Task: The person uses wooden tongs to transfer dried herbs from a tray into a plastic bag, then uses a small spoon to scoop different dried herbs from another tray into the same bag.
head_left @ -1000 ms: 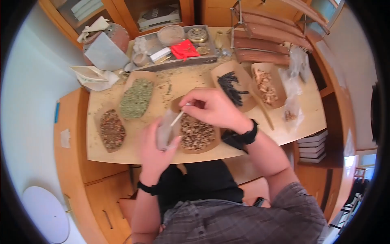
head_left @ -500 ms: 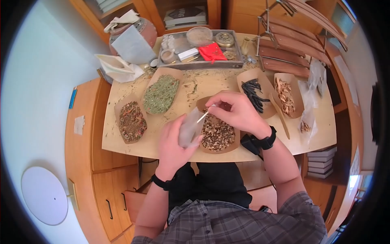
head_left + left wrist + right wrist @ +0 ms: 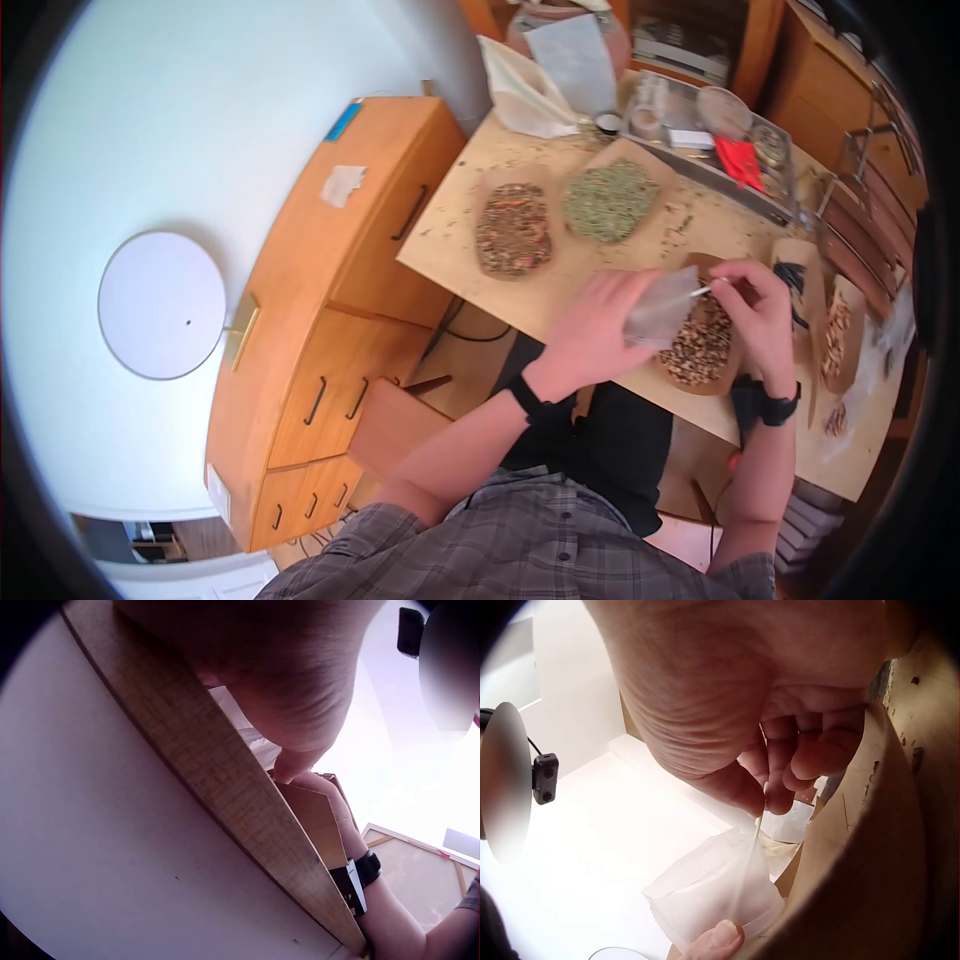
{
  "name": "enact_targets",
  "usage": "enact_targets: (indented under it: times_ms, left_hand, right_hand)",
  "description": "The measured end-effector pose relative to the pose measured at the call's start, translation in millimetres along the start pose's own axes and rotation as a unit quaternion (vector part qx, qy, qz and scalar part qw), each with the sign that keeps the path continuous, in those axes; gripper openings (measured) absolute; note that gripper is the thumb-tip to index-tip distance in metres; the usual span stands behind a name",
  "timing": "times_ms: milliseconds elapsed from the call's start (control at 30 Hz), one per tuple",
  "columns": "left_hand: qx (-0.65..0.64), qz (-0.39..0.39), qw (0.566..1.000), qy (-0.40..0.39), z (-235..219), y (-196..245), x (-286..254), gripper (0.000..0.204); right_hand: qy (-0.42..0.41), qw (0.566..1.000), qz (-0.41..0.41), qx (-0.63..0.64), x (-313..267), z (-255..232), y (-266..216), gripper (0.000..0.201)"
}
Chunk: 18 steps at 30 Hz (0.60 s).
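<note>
My left hand point(image 3: 600, 320) holds a small translucent white pouch point(image 3: 660, 315), its thumb showing on the pouch's lower edge in the right wrist view. With thumb and fingertips, my right hand point(image 3: 755, 305) pinches a thin white strip point(image 3: 758, 825), like a cord or narrow stick, which runs down against the pouch. Whether it lies inside or in front of the pouch I cannot tell. Under both hands, light and dark brown chips point(image 3: 697, 350) fill a brown paper tray. In the left wrist view, the left palm point(image 3: 292, 675) covers most of the pouch.
Left on the table are trays of green herb point(image 3: 612, 200) and mixed brown-red bits point(image 3: 515, 230). To the right lie black strips point(image 3: 790, 280) and pale slices point(image 3: 836, 335). A grey tray point(image 3: 755, 203) with a red cloth bag point(image 3: 738, 160) stands behind. A wooden cabinet point(image 3: 350, 250) adjoins the table.
The head view has swung left and tilted, so the table and both hands now appear farther right. Each hand keeps its hold on the pouch and the white strip.
</note>
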<state>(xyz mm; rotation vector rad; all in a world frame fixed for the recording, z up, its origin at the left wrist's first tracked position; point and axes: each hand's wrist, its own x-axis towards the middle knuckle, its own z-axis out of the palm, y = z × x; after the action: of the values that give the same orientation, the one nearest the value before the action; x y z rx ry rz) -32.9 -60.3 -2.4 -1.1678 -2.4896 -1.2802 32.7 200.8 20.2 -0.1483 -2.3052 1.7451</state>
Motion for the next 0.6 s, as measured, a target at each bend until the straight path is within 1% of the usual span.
enact_targets:
  times_ms: [67,133,200,233,300,333,367,400,467,500,533,567,600]
  left_hand:
    - [0.002,0.0,1.0,0.008,0,-2,-1,0.076]
    - [-0.012,0.007,1.0,0.018,1,-2,0,0.076]
    - [-0.038,-0.013,0.999,-0.006,-1,0,-1,0.077]
    - [-0.055,-0.012,0.998,0.005,-1,1,-1,0.077]
    - [-0.023,-0.018,0.999,-0.017,-3,-1,-1,0.077]
    - [-0.001,-0.01,1.0,-0.002,0,-5,-4,0.075]
    - [-0.014,-0.009,1.0,0.007,2,-6,-5,0.074]
    - [0.003,-0.008,1.0,-0.01,0,-5,-3,0.075]
    - [-0.01,-0.005,1.0,-0.007,2,-5,-3,0.075]
    - [-0.023,-0.016,1.0,-0.005,3,-3,-3,0.074]
    - [-0.023,-0.036,0.999,-0.025,0,1,-1,0.074]
    - [-0.033,-0.029,0.999,-0.022,1,2,0,0.074]
    - [-0.033,-0.02,0.999,-0.008,5,-3,-3,0.073]
  right_hand:
    - [-0.002,1.0,0.022,0.004,0,0,-4,0.013]
    - [-0.003,1.0,0.019,0.002,0,0,-4,0.013]
    - [0.002,1.0,0.015,-0.004,0,0,-3,0.013]
    - [0.001,1.0,0.019,-0.001,-1,1,-5,0.014]
    - [-0.001,1.0,0.014,-0.011,-1,3,-12,0.014]
    - [0.001,1.0,0.009,-0.022,-2,4,-14,0.014]
    - [-0.007,0.999,0.014,-0.028,-3,4,-15,0.015]
    - [-0.008,0.999,0.021,-0.032,-2,3,-15,0.015]
    - [-0.019,1.0,0.004,-0.018,0,2,-9,0.016]
    - [-0.018,0.999,-0.007,-0.031,0,2,-16,0.017]
    - [-0.014,0.997,-0.039,-0.064,0,1,-19,0.017]
    - [-0.026,0.997,-0.013,-0.071,-1,-2,-21,0.017]
    - [0.009,0.996,-0.006,-0.088,-2,-4,-20,0.017]
